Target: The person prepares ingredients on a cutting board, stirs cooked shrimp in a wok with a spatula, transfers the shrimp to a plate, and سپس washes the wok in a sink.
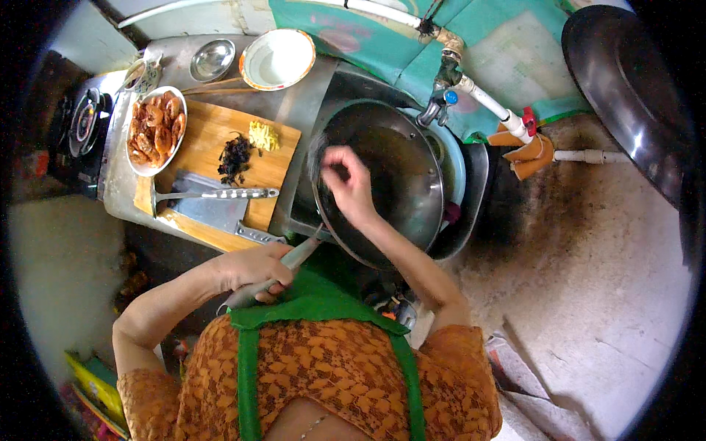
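Note:
A dark wok [401, 173] rests tilted over the black sink, under the tap. My left hand [257, 272] is wrapped round its grey handle [298, 255], in front of the green apron. Over the left part of the wok, my right hand [347, 184] is curled, its fingers near the rim. A dark, fuzzy patch [318, 153] lies beside these fingers; it is blurred, and I cannot tell whether the hand grips it. The wok hides much of a light blue basin [457, 165] beneath it.
Left of the sink, a cutting board [279, 173] bears a cleaver [202, 208], a metal-handled utensil [228, 194], dark shreds [234, 158] and yellow bits [263, 137]. Nearby are a plate of shrimp [183, 137], a white bowl [277, 60] and a metal bowl [212, 60]. The tap [434, 110] overhangs the wok.

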Demonstrator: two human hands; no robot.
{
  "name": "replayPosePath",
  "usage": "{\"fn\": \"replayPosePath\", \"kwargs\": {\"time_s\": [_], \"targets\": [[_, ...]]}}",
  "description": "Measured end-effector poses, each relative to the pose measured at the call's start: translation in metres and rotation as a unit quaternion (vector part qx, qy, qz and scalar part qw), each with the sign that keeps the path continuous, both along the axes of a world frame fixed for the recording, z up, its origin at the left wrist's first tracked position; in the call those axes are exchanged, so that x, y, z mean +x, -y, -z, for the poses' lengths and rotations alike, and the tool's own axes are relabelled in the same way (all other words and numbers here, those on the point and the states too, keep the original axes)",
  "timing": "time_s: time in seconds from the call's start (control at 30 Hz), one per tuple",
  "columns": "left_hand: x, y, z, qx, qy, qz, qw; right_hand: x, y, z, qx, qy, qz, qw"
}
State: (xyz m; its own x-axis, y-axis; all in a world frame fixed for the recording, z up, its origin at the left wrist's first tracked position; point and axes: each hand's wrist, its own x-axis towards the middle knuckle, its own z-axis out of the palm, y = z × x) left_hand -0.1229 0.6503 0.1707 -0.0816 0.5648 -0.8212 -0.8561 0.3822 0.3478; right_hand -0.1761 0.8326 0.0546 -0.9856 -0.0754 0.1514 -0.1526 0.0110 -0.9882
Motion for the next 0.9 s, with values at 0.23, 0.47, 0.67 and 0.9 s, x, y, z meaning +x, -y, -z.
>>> {"fn": "replayPosePath", "kwargs": {"time_s": [0.23, 0.47, 0.67, 0.9], "targets": [[-0.001, -0.006, -0.011, -0.044, -0.008, -0.025, 0.999, 0.089, -0.126, -0.003, 0.214, 0.136, -0.288, 0.924], [-0.012, -0.006, -0.013, -0.081, 0.001, 0.029, 0.996, -0.031, -0.223, 0.077, 0.650, -0.188, -0.236, 0.697], [-0.012, -0.001, -0.006, -0.070, 0.024, 0.037, 0.997, -0.108, -0.173, 0.107, 0.637, -0.306, -0.210, 0.676], [-0.010, 0.000, -0.007, -0.065, 0.000, 0.026, 0.998, 0.018, -0.213, 0.094, 0.598, -0.020, -0.217, 0.771]]}}
